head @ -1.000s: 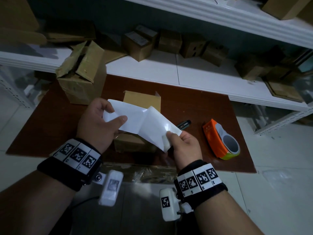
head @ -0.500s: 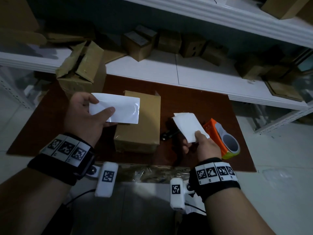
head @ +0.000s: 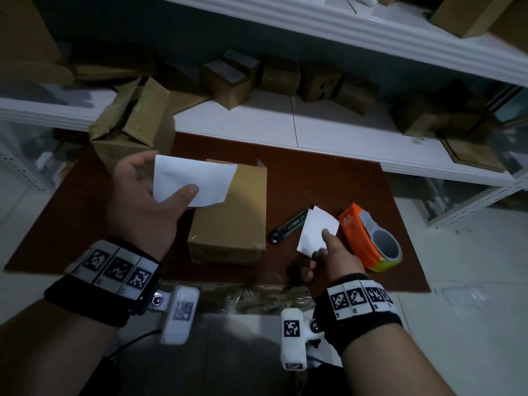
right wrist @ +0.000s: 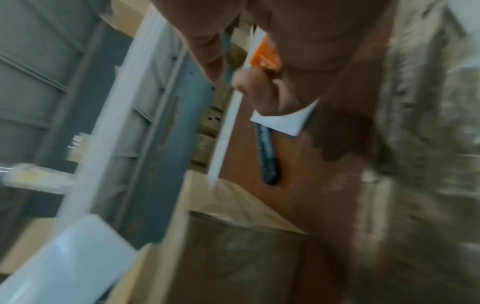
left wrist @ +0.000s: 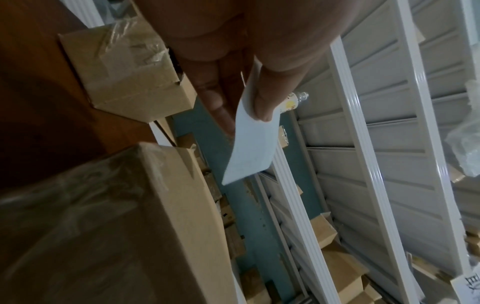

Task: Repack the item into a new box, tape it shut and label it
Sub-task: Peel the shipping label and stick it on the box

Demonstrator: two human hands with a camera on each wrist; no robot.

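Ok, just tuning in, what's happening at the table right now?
A person is labelling a package. The left hand pinches a white rectangular label sheet above the closed brown cardboard box on the reddish-brown table. The right hand holds a smaller white paper piece, probably the peeled backing, low beside the black utility knife and orange tape dispenser. The label is not yet on the box.

No legible text appears in any view. The label (head: pixel 194 181) shows a blank white face, as does the backing sheet (head: pixel 317 231). The knife (head: pixel 290 224) carries white print, too small to read. The wristbands (head: pixel 114 267) bear black-and-white square code markers only. Box faces on the shelf show indistinct marks.
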